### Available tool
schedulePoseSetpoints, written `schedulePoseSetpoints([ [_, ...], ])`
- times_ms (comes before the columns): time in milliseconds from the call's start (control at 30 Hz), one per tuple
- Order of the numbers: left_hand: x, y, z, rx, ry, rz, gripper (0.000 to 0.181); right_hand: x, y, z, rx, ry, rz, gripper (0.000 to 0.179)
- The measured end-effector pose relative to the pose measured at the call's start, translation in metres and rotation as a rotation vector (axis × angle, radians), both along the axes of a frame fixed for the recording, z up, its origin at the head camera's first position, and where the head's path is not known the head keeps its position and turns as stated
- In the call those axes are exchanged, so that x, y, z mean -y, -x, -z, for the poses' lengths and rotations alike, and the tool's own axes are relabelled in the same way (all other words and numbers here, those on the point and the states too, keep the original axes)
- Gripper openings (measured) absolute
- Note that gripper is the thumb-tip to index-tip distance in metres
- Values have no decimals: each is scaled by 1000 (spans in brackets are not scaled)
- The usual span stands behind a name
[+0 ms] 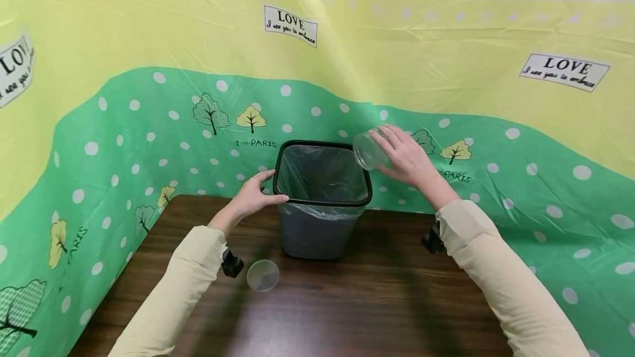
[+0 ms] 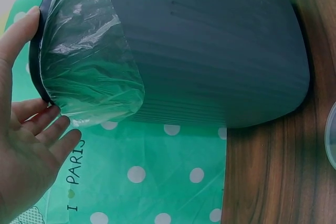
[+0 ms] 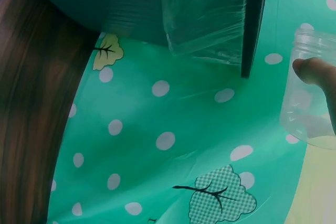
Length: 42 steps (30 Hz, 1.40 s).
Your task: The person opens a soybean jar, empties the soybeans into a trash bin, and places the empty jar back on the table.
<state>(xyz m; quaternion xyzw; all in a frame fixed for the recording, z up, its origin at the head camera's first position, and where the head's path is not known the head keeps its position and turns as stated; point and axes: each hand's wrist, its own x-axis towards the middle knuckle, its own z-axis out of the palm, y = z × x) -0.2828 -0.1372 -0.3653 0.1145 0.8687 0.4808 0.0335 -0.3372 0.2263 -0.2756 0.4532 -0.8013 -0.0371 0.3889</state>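
Observation:
A grey trash bin (image 1: 317,236) with a black rim and a clear plastic liner (image 1: 302,169) stands upright on the table. My left hand (image 1: 250,194) holds the bin's rim at its left corner, thumb on the front edge and fingertips at the left side, as the left wrist view (image 2: 31,145) also shows. Above the bin's right rim, my right hand (image 1: 404,156) grips a clear jar (image 1: 367,150), which is tilted with its mouth toward the bin. The jar (image 3: 302,103) looks see-through, with nothing plainly visible inside. Most of the right hand lies outside the right wrist view.
A clear round lid (image 1: 263,275) lies on the dark wooden table (image 1: 347,307), just in front and left of the bin. Behind the table hangs a green and yellow patterned cloth (image 1: 173,114), close to the bin's back.

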Motion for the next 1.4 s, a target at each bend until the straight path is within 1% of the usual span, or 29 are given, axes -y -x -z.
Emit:
schedulePoseSetpoints([
  [133, 0, -1, 0, 3, -8, -3, 84, -11, -3, 4, 25, 31, 22, 91],
  [233, -1, -1, 0, -3, -9, 0, 86, -18, -6, 7, 59, 76, 46, 94],
  [433, -1, -2, 0, -9, -14, -6, 86, -28, -14, 16, 152, 167, 89, 95],
  [567, -1, -1, 1, -20, -10, 2, 85, -35, -23, 21, 218, 228, 146, 95],
  [733, 0, -2, 1, -18, -23, 18, 86, -40, -33, 25, 317, 329, 210, 94],
  [867, 0, -1, 2, -24, -24, 30, 86, -45, -41, 31, 395, 443, 216, 94],
  [967, 0, -2, 2, -29, -19, 25, 85, -49, -47, 39, 437, 533, 216, 93],
  [1033, 1, -2, 3, -29, -21, 22, 85, -51, -51, 47, 459, 570, 229, 93],
  [1200, 0, -2, 3, -24, -25, 17, 84, -60, -58, 68, 517, 620, 272, 93],
  [1400, -2, -2, 3, -25, -32, 17, 81, -69, -64, 99, 568, 660, 323, 94],
])
